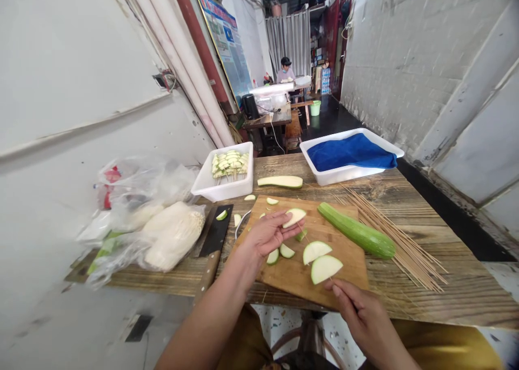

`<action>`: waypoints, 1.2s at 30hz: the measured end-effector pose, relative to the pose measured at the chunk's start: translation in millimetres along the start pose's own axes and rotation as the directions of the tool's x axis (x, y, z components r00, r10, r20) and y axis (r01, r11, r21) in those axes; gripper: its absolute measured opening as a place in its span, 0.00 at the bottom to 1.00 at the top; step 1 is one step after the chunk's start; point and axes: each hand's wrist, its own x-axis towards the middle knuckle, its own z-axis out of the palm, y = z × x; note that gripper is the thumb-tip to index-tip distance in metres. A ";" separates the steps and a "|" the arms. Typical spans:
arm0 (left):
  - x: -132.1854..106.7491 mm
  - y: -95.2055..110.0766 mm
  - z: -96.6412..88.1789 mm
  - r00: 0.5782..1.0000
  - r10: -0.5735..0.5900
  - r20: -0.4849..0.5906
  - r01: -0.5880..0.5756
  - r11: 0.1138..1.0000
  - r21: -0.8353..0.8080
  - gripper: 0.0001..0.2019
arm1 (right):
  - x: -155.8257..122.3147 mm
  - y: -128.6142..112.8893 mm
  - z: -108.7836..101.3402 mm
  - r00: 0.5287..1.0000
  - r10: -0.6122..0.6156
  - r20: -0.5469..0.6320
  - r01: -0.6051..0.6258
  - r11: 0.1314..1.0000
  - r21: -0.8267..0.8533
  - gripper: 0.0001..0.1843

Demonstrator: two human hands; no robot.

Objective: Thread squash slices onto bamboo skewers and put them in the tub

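My left hand [265,233] is closed on a half-round zucchini slice [294,217] above the cutting board [348,275]. My right hand [359,308] pinches the near end of a thin wooden skewer [331,278]. Two larger zucchini slices [326,269] sit on that skewer, which points toward the slice in my left hand. Whether its tip has entered that slice is hard to see. Several loose pieces [287,251] lie on the board beneath my left hand. A whole green zucchini [357,230] rests across the board's right side, and a partly cut one [279,182] lies beyond the board.
Left of the board lies a cleaver [217,232], near plastic bags [174,235]. A white tray [248,183] holds skewered slices; another [357,173] holds blue cloth [352,152]. Loose bamboo skewers [405,251] spread at right. A person [286,71] sits at a far table.
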 end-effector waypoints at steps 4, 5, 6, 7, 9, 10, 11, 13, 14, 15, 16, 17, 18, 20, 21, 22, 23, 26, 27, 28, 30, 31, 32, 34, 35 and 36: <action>-1.4 -1.9 5.2 1.000 -0.025 -0.009 0.025 0.999 0.026 0.07 | -0.1 -2.1 -2.3 0.999 0.042 0.017 -0.043 0.998 0.044 0.17; -1.4 -3.5 6.3 1.000 -0.031 -0.007 0.031 0.999 0.031 0.07 | 0.3 -2.7 -3.0 0.998 0.059 0.027 -0.060 0.997 0.055 0.17; -1.2 -5.4 7.2 0.999 -0.033 -0.005 0.033 0.999 0.035 0.07 | 0.8 -3.2 -3.9 0.996 0.079 0.037 -0.081 0.995 0.065 0.17; -0.8 -7.6 7.9 0.999 -0.034 -0.004 0.034 0.999 0.037 0.07 | 1.6 -3.6 -4.8 0.994 0.098 0.053 -0.102 0.992 0.076 0.17; 0.2 -11.9 9.0 1.000 -0.021 -0.007 0.022 0.999 0.035 0.07 | 3.8 -3.9 -6.2 0.989 0.130 0.068 -0.136 0.987 0.088 0.17; 0.7 -13.6 9.7 1.000 -0.007 -0.011 0.007 0.999 0.032 0.07 | 5.0 -4.0 -6.6 0.988 0.142 0.064 -0.148 0.985 0.091 0.17; 1.2 -15.0 10.6 1.000 0.008 -0.014 -0.007 1.000 0.029 0.07 | 6.2 -4.0 -6.5 0.987 0.150 0.053 -0.155 0.984 0.093 0.17; 2.1 -16.6 13.2 0.999 0.033 -0.016 -0.033 0.999 0.006 0.07 | 8.0 -4.3 -5.3 0.988 0.154 0.033 -0.157 0.982 0.103 0.17; 2.6 -17.1 14.9 0.999 0.044 -0.020 -0.045 0.999 -0.017 0.06 | 8.4 -4.7 -4.2 0.988 0.148 0.031 -0.151 0.982 0.110 0.17; 3.0 -17.7 16.8 0.998 0.053 -0.026 -0.054 0.998 -0.043 0.06 | 8.5 -5.3 -2.8 0.989 0.140 0.038 -0.144 0.983 0.118 0.17; 3.6 -18.4 18.7 0.997 0.065 -0.035 -0.067 0.995 -0.067 0.06 | 8.3 -6.1 -1.3 0.990 0.136 0.045 -0.141 0.982 0.125 0.17; 4.2 -19.5 20.4 0.996 0.081 -0.046 -0.084 0.993 -0.085 0.06 | 7.8 -7.1 0.2 0.989 0.138 0.052 -0.143 0.981 0.129 0.17; 4.8 -20.9 21.8 0.993 0.101 -0.060 -0.107 0.990 -0.091 0.06 | 7.2 -8.2 1.6 0.988 0.145 0.057 -0.151 0.980 0.132 0.17; 5.9 -24.4 23.4 0.986 0.144 -0.084 -0.151 0.985 -0.080 0.05 | 5.7 -10.3 3.8 0.985 0.161 0.065 -0.169 0.976 0.137 0.18; 6.3 -26.2 23.4 0.982 0.166 -0.092 -0.173 0.982 -0.072 0.05 | 5.0 -11.1 4.6 0.983 0.170 0.068 -0.178 0.974 0.141 0.18; 6.5 -27.9 23.1 0.978 0.184 -0.096 -0.190 0.980 -0.065 0.04 | 4.4 -11.6 5.1 0.982 0.175 0.071 -0.183 0.972 0.146 0.18; 6.4 -29.4 22.5 0.976 0.195 -0.096 -0.201 0.978 -0.057 0.04 | 4.0 -11.8 5.5 0.982 0.176 0.070 -0.185 0.971 0.150 0.18; 5.4 -32.2 20.0 0.979 0.185 -0.081 -0.188 0.982 -0.028 0.04 | 3.0 -10.5 6.2 0.982 0.181 0.062 -0.188 0.971 0.149 0.18; 5.1 -32.7 19.2 0.982 0.173 -0.075 -0.175 0.984 -0.021 0.04 | 2.7 -9.8 6.5 0.982 0.179 0.060 -0.186 0.972 0.146 0.18; 4.8 -32.9 18.5 0.984 0.162 -0.070 -0.163 0.986 -0.016 0.04 | 2.5 -9.3 6.7 0.983 0.175 0.059 -0.182 0.972 0.147 0.18; 4.6 -33.0 17.5 0.986 0.155 -0.061 -0.156 0.988 -0.015 0.03 | 2.0 -9.0 7.4 0.984 0.167 0.056 -0.174 0.972 0.158 0.17; 4.7 -32.8 17.2 0.986 0.156 -0.058 -0.157 0.987 -0.017 0.03 | 1.9 -9.3 7.7 0.985 0.166 0.054 -0.173 0.971 0.165 0.17; 4.9 -32.6 17.0 0.986 0.154 -0.056 -0.155 0.988 -0.019 0.03 | 1.9 -9.9 8.1 0.984 0.169 0.053 -0.176 0.969 0.171 0.17; 5.2 -32.1 17.0 0.990 0.134 -0.052 -0.136 0.991 -0.021 0.03 | 2.2 -11.6 8.7 0.982 0.182 0.049 -0.188 0.966 0.175 0.17; 5.2 -31.9 17.2 0.992 0.118 -0.049 -0.119 0.993 -0.021 0.03 | 2.5 -12.4 9.1 0.982 0.185 0.049 -0.191 0.966 0.174 0.17; 5.0 -31.8 17.5 0.994 0.101 -0.046 -0.102 0.995 -0.019 0.03 | 3.0 -13.0 9.6 0.982 0.184 0.047 -0.190 0.967 0.171 0.18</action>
